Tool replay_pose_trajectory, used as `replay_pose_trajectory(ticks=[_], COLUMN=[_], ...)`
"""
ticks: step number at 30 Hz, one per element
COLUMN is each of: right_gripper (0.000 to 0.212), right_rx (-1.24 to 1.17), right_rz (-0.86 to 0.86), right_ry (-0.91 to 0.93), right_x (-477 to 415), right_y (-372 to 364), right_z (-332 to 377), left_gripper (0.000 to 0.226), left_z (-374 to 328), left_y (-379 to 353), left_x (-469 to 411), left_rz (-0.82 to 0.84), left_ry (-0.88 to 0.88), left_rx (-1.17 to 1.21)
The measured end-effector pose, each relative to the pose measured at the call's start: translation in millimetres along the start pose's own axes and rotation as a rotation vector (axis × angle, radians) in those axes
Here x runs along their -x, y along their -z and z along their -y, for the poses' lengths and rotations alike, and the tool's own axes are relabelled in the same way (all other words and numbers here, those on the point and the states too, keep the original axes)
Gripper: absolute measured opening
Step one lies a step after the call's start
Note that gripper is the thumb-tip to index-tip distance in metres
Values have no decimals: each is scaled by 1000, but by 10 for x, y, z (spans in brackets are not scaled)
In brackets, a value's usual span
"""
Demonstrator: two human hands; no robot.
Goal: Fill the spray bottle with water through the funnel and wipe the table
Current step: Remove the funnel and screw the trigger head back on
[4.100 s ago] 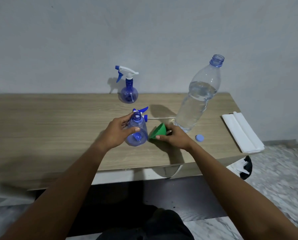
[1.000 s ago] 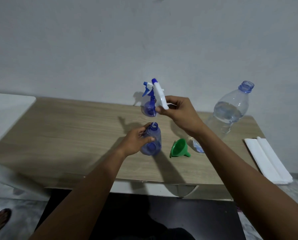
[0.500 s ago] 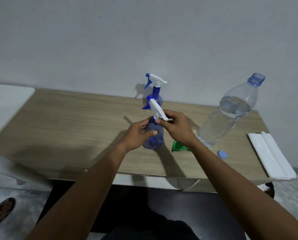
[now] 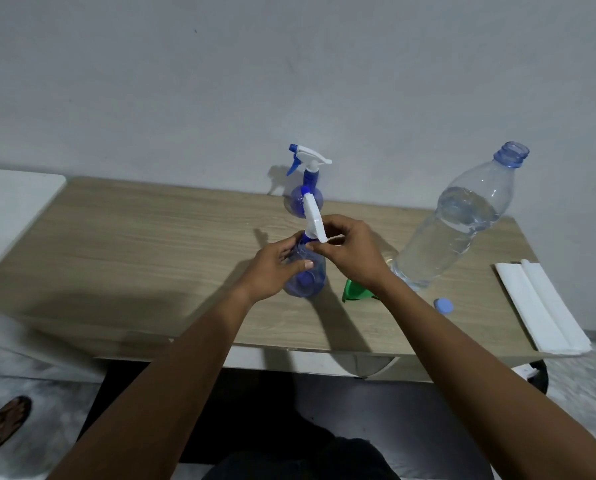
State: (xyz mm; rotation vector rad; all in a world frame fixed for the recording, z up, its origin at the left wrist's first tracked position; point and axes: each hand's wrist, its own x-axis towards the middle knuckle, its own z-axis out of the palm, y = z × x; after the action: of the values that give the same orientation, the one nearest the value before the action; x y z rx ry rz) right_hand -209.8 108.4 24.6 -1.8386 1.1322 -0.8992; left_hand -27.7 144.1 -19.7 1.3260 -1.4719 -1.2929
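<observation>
Between the two hands, in the head view, the small blue spray bottle (image 4: 307, 284) stands on the wooden table (image 4: 151, 244): the left hand (image 4: 275, 268) curls its fingers round the bottle's body, while the right hand (image 4: 352, 254) pinches the white trigger head (image 4: 313, 216) at the bottle's neck. Just under the right wrist lies the green funnel (image 4: 353, 293), partly hidden; further to that hand's right are the uncapped water bottle (image 4: 455, 226), its blue cap (image 4: 443, 305) and a folded white cloth (image 4: 542, 306). Beyond both hands, by the wall, a second spray bottle (image 4: 305, 168) stands upright.
</observation>
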Motion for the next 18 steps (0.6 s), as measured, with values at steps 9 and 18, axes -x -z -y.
replay_pose_trajectory(ticks=[9,18], right_gripper=[32,29], right_rx=[10,-63], right_rz=[-165,-139], right_ry=[-78,-56], right_x=[12,37], right_y=[-195,-126], right_z=[-53,-78], left_gripper=[45,44], left_z=[-13,-76], left_y=[-11,-20], left_x=[10,33], left_rz=[-51,-34], left_ry=[-14,-42], left_rx=[-18,13])
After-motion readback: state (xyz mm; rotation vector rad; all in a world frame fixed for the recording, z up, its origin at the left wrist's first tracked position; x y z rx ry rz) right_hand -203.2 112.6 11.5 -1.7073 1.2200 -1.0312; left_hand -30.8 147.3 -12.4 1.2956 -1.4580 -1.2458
